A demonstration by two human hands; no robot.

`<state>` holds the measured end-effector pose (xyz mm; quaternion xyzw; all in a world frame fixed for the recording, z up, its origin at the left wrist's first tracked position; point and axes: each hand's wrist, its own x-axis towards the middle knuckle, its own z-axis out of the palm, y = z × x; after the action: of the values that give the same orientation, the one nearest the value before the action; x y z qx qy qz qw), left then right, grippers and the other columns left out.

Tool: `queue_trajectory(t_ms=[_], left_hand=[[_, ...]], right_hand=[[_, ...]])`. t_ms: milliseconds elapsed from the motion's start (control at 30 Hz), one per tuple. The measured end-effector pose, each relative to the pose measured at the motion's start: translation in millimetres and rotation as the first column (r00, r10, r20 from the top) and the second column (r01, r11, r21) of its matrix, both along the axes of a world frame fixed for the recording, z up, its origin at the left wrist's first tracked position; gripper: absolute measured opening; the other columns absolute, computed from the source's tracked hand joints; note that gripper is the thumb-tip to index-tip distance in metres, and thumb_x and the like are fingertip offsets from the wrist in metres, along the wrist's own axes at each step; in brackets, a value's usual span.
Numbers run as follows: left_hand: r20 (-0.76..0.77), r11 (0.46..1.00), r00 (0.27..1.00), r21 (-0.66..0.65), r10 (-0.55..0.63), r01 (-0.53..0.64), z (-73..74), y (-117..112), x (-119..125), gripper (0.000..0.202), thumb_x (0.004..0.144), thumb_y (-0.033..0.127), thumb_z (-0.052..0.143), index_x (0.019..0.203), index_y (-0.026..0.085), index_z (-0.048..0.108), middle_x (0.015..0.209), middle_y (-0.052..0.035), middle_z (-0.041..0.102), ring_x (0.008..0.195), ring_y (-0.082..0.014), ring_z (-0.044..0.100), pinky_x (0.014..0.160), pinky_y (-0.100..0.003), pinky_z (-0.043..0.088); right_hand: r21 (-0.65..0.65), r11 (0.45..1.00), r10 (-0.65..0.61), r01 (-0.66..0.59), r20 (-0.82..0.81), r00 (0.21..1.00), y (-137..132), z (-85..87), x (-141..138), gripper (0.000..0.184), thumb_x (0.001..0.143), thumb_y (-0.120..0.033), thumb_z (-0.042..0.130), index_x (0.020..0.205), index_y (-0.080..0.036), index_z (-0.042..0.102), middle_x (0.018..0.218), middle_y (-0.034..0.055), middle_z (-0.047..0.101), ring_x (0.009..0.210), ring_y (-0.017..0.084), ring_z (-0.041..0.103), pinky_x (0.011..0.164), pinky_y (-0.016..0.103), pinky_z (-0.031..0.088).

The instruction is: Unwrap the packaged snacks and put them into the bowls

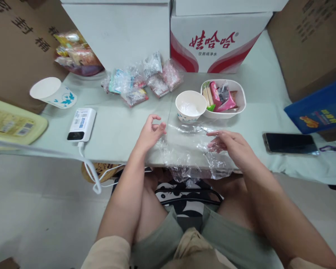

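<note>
A crumpled clear plastic bag (189,160) lies across the table's front edge and hangs down toward my lap. My left hand (151,133) is at its left side, fingers curved and apart with nothing visible in them. On its right side, my right hand (231,146) has the index finger stretched out, its fingertips at the plastic; whether they touch it I cannot tell. Just beyond the bag stands a white paper bowl (190,104). Beside it, a white oval tub (242,106) holds several small packaged items, including a pink packet (226,104).
Wrapped snack packets (138,84) lie in front of white boxes (226,41). At left are a tilted paper cup (52,91), a power bank (82,125) with a cable and a yellow bottle (19,121). A phone (291,143) and a blue package (319,106) are at right.
</note>
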<state>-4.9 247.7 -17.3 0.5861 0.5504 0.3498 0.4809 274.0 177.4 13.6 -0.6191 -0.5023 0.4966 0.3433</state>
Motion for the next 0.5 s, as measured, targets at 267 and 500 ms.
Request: queue_trajectory(t_ms=[267, 500], left_hand=[[0.334, 0.964, 0.914, -0.207, 0.231, -0.168, 5.3, 4, 0, 0.070, 0.067, 0.031, 0.081, 0.126, 0.026, 0.044, 0.088, -0.0012, 0.068, 0.055, -0.0080, 0.059, 0.050, -0.019, 0.043], [0.353, 0.946, 0.912, -0.309, 0.208, -0.096, 1.4, -1, -1, 0.108, 0.066, 0.024, 0.085, 0.151, 0.043, 0.020, 0.130, -0.0106, 0.060, 0.091, -0.0191, 0.069, 0.075, -0.033, 0.057]], right_hand=[[-0.124, 0.907, -0.420, 0.402, -0.211, 0.883, 4, -30.3, -6, 0.038, 0.080, -0.056, 0.065, 0.089, -0.020, 0.071, 0.053, -0.0022, 0.062, 0.040, 0.011, 0.052, 0.041, 0.024, 0.042], [0.134, 0.895, -0.400, 0.426, -0.185, 0.898, 0, -38.1, -9, 0.043, 0.084, -0.055, 0.060, 0.111, -0.021, 0.062, 0.060, -0.0032, 0.065, 0.043, 0.010, 0.054, 0.044, 0.023, 0.046]])
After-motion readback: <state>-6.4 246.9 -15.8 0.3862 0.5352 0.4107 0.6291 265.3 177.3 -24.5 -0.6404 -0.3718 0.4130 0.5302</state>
